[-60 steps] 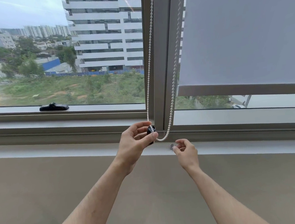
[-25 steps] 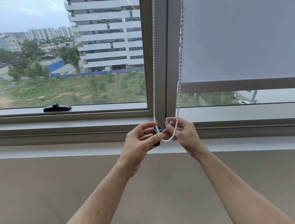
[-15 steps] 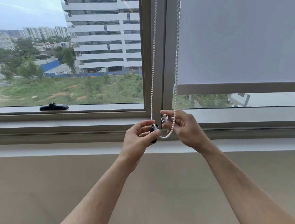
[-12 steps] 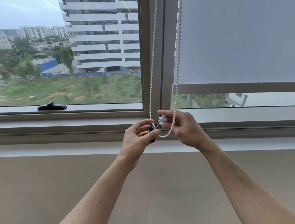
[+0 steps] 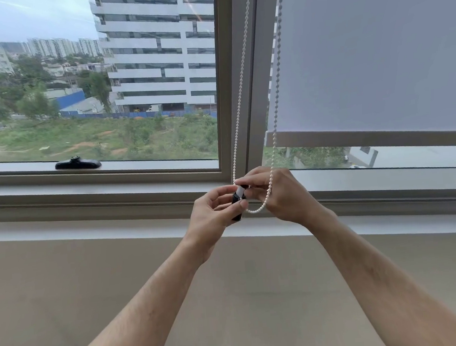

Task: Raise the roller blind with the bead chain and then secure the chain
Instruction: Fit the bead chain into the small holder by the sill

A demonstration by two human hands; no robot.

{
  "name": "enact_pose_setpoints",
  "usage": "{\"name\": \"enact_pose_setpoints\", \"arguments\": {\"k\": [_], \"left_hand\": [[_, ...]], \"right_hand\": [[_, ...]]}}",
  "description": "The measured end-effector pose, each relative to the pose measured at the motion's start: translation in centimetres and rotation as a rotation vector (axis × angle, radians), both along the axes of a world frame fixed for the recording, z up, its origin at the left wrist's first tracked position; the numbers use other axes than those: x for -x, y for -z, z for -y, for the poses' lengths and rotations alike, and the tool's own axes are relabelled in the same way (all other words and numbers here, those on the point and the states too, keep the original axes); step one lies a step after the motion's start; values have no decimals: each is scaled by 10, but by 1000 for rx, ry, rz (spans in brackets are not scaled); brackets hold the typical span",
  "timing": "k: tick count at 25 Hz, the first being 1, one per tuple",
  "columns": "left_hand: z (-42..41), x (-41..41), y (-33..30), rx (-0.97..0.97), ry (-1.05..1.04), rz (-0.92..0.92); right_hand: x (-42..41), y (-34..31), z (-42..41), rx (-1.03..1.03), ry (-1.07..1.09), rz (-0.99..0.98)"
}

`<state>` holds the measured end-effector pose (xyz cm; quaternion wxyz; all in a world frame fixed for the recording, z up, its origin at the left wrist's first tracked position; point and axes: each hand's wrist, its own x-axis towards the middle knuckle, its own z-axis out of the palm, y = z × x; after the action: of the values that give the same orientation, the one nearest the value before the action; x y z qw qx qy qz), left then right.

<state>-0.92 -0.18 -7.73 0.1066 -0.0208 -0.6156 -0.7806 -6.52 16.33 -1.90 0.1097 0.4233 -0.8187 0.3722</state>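
Note:
A white bead chain (image 5: 239, 94) hangs in a loop down the window's middle post. The grey roller blind (image 5: 376, 49) covers most of the right pane, its bottom bar (image 5: 369, 135) a little above the sill. My left hand (image 5: 214, 215) pinches a small black chain holder (image 5: 236, 202) at the bottom of the loop. My right hand (image 5: 281, 193) presses a small white clip (image 5: 241, 192) against the top of that holder, and the chain's loop drapes across its fingers.
The grey window frame and sill (image 5: 98, 189) run across the view. A black window handle (image 5: 78, 164) lies on the left pane's lower rail. Below the sill is a plain beige wall (image 5: 93, 281). Outside are buildings and green ground.
My right hand came up from the sill with a small clip and brought it to the black holder in my left hand. My left hand stayed on the holder. The blind has not moved.

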Motion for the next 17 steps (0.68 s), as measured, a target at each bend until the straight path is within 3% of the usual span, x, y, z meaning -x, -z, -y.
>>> {"name": "enact_pose_setpoints", "arguments": {"k": [9,17], "left_hand": [[6,-2,-7,-1,18,-10],[7,-3,-6,22,24,6]], "right_hand": [[1,-7,5,38,-36,-62],[0,-12,9,-54,-109,-64]]}}
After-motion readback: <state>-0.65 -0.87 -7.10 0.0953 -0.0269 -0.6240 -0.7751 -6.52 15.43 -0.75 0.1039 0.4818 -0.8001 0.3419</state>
